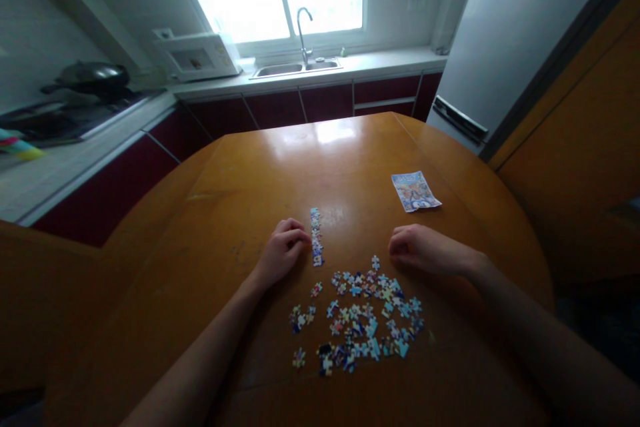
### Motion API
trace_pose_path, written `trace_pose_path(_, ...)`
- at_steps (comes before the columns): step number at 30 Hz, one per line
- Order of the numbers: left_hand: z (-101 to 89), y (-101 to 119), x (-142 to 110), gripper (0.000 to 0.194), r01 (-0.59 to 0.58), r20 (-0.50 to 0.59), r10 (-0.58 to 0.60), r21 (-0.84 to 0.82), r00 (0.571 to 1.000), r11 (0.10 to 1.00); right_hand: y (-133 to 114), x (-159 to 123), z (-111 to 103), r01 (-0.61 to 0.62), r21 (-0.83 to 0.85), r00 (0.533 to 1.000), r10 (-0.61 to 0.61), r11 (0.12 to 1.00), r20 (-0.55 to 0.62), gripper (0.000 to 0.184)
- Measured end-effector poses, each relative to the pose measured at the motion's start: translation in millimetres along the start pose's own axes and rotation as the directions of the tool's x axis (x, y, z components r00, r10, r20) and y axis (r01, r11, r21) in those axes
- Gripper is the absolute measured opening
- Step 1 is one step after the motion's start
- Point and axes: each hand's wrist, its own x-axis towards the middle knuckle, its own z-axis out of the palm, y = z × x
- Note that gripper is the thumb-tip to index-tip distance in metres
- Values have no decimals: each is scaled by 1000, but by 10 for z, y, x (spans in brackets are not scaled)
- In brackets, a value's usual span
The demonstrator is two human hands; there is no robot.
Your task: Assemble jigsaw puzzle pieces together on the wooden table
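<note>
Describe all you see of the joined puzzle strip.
The strip is narrow and straight, with a knobbed right edge. It looks like printed cardboard, pale blue at the far end, violet-blue at the near. It lies flat on the table, pointing away from the viewer; the left hand is beside its left edge, contact unclear.

The table (260, 177) bears puzzle pieces (372, 327), a joined strip (316, 235) — and a printed sheet (415, 191)

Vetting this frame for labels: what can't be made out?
All in the head view:
Right hand: palm hidden by the hand itself; grip unclear.
Left hand: too small to tell whether it touches the joined puzzle strip.
Loose puzzle pieces: too small and crowded to count.
Printed sheet: text blurred.
Refrigerator: top cut off by the upper edge.
</note>
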Motion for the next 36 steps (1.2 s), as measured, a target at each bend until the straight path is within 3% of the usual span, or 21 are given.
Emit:
trace_pose_path(8,2,5,-6,21,3,3,-3,-5,1000,1000,-129,-18,-27,7,-77,998,-3,997,58,13)
trace_pose_path(22,6,1,-5,21,5,4,-5,-23,1000,1000,-146,-10,-14,11,-47,1000,-11,999,-4,13)
trace_pose_path(30,14,-2,-6,21,11,0,-11,-26,1000,1000,-163,60,158,91,-16,991,-92,996,-93,13)
trace_pose_path(36,19,-22,-8,21,10,2,-10,-25,1000,1000,-177,82,230,146,-13,986,-147,989,-76,13)
